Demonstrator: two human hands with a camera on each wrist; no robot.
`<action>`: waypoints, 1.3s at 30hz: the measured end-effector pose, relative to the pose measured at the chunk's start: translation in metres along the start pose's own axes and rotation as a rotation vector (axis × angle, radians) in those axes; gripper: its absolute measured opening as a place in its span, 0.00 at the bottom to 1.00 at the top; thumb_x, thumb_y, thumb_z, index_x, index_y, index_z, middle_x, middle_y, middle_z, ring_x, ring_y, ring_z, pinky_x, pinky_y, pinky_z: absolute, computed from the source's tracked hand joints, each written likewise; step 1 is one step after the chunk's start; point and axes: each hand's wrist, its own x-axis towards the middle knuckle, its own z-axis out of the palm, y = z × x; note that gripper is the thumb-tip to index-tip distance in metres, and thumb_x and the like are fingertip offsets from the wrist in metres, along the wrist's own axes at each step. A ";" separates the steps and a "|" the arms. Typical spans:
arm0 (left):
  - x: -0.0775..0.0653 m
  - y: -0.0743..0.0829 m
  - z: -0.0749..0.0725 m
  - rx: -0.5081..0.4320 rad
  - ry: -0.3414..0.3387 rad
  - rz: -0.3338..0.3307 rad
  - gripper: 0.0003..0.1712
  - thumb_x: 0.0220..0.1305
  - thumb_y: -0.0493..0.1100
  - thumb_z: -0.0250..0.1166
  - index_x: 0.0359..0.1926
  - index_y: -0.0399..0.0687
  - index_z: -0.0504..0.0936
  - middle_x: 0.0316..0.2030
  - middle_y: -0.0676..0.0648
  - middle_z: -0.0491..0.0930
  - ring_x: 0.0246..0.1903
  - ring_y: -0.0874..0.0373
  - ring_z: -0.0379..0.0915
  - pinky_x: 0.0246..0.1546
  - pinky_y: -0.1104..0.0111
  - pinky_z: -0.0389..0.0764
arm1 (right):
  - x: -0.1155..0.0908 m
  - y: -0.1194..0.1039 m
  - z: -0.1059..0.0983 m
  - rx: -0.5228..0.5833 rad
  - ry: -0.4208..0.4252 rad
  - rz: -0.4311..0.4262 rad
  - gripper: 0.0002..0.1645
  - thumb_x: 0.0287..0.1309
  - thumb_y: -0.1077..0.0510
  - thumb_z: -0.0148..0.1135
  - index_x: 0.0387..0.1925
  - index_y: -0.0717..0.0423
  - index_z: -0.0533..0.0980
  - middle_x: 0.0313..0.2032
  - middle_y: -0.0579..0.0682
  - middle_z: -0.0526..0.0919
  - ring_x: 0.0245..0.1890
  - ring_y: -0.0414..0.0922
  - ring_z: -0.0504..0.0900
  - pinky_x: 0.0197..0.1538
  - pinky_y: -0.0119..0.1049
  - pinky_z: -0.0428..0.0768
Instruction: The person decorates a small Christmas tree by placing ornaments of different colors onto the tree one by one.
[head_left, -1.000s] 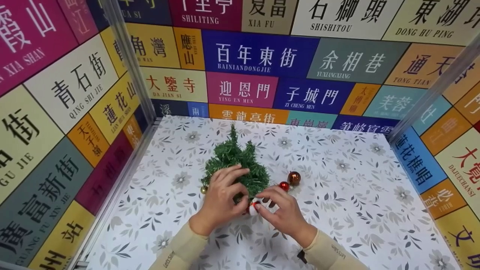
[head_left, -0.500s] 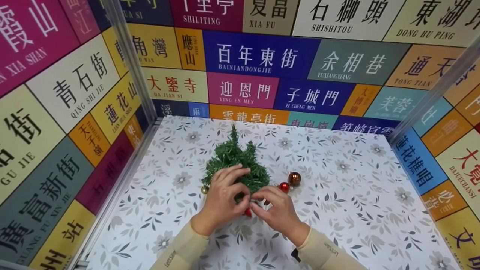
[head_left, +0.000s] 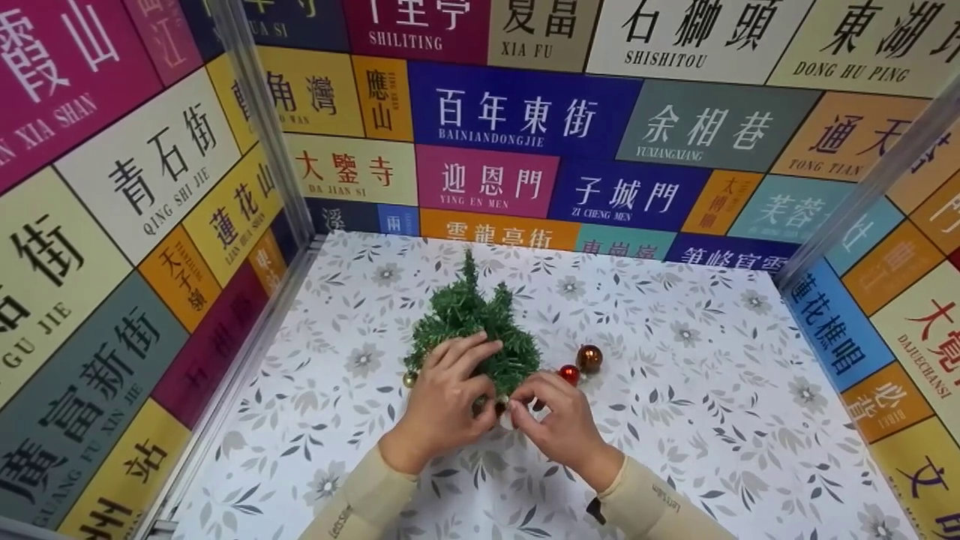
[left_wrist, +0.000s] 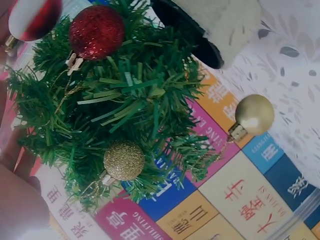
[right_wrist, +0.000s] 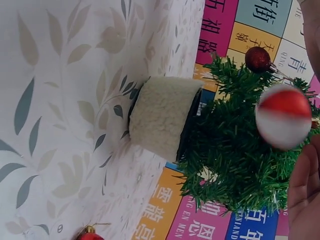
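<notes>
A small artificial Christmas tree (head_left: 469, 307) stands before me, its lower front covered by my hands. My left hand (head_left: 446, 394) reaches over it, thumb and index finger meeting at a front branch; the exact contact is hidden. Close beside it, my right hand (head_left: 562, 412) pinches at the top of a red-and-white bauble (right_wrist: 283, 117), which hangs blurred between the hands in the right wrist view. A glittery red bauble (left_wrist: 96, 32), a glittery gold one (left_wrist: 124, 160) and a smooth gold one (left_wrist: 254, 115) hang on the tree. Its base (right_wrist: 162, 115) is wrapped in pale fleece.
To the right of the tree, a brown bauble (head_left: 589, 358) and a shiny red bauble (head_left: 568, 373) lie on the leaf-patterned table (head_left: 697, 420). Sign-covered walls (head_left: 517, 105) and metal posts (head_left: 270, 127) enclose the table at the back and sides.
My right hand shifts slightly left, toward my left fingertips, bringing the bauble along. The bauble, visible from above earlier, is now mostly hidden under the fingers. My left hand stays nearly still.
</notes>
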 end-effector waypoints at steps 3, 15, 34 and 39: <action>-0.001 0.000 0.000 0.032 0.004 0.040 0.06 0.47 0.43 0.65 0.18 0.53 0.81 0.63 0.46 0.75 0.67 0.47 0.63 0.65 0.50 0.63 | -0.001 0.001 -0.001 -0.006 -0.012 -0.015 0.09 0.59 0.62 0.67 0.35 0.43 0.79 0.35 0.33 0.78 0.29 0.34 0.75 0.32 0.23 0.75; -0.006 0.000 0.000 0.057 0.060 0.068 0.08 0.50 0.40 0.61 0.17 0.51 0.79 0.63 0.45 0.75 0.67 0.46 0.65 0.64 0.49 0.64 | 0.000 0.003 0.001 -0.022 -0.011 -0.039 0.05 0.61 0.59 0.65 0.34 0.43 0.80 0.35 0.33 0.78 0.30 0.33 0.77 0.32 0.24 0.76; -0.004 -0.008 0.002 0.065 0.129 0.072 0.08 0.51 0.39 0.62 0.18 0.49 0.78 0.60 0.43 0.77 0.64 0.45 0.68 0.61 0.48 0.68 | 0.008 0.005 0.004 -0.087 0.032 -0.101 0.07 0.57 0.61 0.68 0.34 0.45 0.80 0.33 0.35 0.79 0.28 0.36 0.75 0.30 0.30 0.76; -0.004 -0.009 0.004 0.072 0.130 0.056 0.08 0.52 0.40 0.62 0.18 0.49 0.78 0.59 0.43 0.78 0.64 0.45 0.69 0.62 0.49 0.66 | 0.011 0.006 0.007 -0.087 0.063 -0.077 0.07 0.57 0.61 0.68 0.33 0.45 0.80 0.32 0.35 0.78 0.26 0.38 0.76 0.30 0.29 0.76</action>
